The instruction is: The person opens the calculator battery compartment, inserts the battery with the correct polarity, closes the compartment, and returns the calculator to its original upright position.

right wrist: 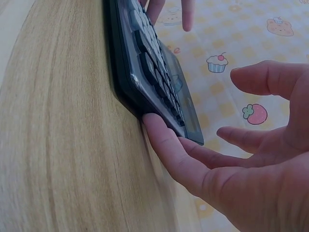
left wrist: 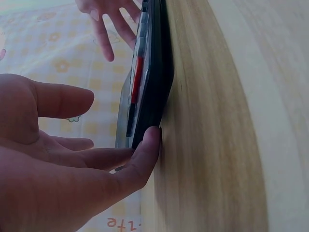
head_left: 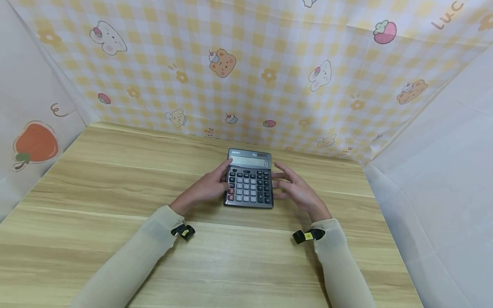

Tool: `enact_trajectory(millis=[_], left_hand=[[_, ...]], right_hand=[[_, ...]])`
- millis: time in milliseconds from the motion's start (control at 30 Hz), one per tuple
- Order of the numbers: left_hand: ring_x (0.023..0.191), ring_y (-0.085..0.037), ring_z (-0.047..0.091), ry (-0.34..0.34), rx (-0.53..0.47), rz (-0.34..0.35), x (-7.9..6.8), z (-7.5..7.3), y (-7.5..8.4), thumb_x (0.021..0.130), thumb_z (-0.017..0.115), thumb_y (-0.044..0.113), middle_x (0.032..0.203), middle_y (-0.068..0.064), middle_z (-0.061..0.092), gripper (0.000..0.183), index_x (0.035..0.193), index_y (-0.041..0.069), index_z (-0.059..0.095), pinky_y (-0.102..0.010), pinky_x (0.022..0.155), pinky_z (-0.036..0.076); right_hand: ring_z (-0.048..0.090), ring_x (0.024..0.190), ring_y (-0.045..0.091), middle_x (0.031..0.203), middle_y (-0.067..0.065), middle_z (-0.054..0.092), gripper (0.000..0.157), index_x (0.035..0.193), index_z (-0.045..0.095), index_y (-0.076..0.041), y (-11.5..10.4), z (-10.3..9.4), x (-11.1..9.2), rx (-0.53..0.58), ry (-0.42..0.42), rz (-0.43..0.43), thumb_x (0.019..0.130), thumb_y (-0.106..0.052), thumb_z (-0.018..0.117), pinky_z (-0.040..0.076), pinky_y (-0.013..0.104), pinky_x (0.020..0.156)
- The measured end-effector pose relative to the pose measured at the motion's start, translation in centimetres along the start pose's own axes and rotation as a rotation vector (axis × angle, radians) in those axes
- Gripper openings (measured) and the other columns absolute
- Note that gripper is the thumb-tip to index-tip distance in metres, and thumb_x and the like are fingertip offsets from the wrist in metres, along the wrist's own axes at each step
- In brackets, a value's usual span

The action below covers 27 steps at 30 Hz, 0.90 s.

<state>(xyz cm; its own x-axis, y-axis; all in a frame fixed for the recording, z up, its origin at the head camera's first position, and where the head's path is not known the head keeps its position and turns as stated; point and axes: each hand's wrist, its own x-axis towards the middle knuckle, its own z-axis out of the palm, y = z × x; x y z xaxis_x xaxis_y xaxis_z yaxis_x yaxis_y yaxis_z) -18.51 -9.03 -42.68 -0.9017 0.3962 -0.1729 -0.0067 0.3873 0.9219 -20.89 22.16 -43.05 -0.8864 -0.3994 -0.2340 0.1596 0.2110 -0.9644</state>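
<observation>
A dark grey desktop calculator (head_left: pixel 263 184) lies face up on the wooden table, its display at the far end showing a 0. Against its left edge rests the left hand (head_left: pixel 208 187), fingertips touching the side. In the left wrist view, the left hand's thumb (left wrist: pixel 67 100) is held off the calculator (left wrist: pixel 153 82). From the other side, the right hand (head_left: pixel 299 191) reaches the right edge with spread, slightly bent fingers. The right wrist view shows one fingertip (right wrist: pixel 153 121) at the lower edge of the calculator (right wrist: pixel 126 72), the thumb apart from it.
The wood-grain table (head_left: pixel 239 261) runs up to a yellow checked cloth (head_left: pixel 265 98) with cartoon prints just behind the calculator. White cloth walls (head_left: pixel 443 184) stand at both sides. A small black camera is strapped at each wrist.
</observation>
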Motion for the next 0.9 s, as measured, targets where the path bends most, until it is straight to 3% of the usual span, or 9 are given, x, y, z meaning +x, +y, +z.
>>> enact_trajectory(millis=[400,633,900], left_hand=[[0.158,-0.042,0.04,-0.003,0.023,-0.009,0.05,-0.06,0.01,0.109,0.051,0.003,0.172,-0.029,0.035,0.08,0.178,0.01,0.012,-0.056,0.128,0.033],[0.144,-0.039,0.054,-0.006,0.037,-0.034,0.06,-0.11,-0.01,0.11,0.055,0.007,0.171,-0.027,0.04,0.078,0.178,0.012,0.017,-0.054,0.115,0.047],[0.134,-0.037,0.061,-0.029,0.072,-0.027,0.16,-0.3,-0.19,0.109,0.061,0.009,0.16,-0.025,0.053,0.08,0.177,0.007,0.019,-0.055,0.114,0.048]], right_hand=[[0.055,0.135,0.046,0.166,0.031,0.038,0.079,0.177,0.019,-0.009,-0.2,0.06,-0.01,-0.004,0.001,0.004,0.107,-0.003,0.054,0.06,0.054,0.103],[0.054,0.136,0.048,0.166,0.032,0.036,0.078,0.177,0.019,-0.008,-0.14,0.08,-0.02,-0.006,-0.001,0.006,0.107,-0.004,0.053,0.059,0.054,0.104],[0.056,0.135,0.046,0.166,0.031,0.037,0.077,0.176,0.02,-0.007,-0.17,0.24,0.02,-0.018,0.009,0.011,0.107,-0.004,0.055,0.059,0.054,0.104]])
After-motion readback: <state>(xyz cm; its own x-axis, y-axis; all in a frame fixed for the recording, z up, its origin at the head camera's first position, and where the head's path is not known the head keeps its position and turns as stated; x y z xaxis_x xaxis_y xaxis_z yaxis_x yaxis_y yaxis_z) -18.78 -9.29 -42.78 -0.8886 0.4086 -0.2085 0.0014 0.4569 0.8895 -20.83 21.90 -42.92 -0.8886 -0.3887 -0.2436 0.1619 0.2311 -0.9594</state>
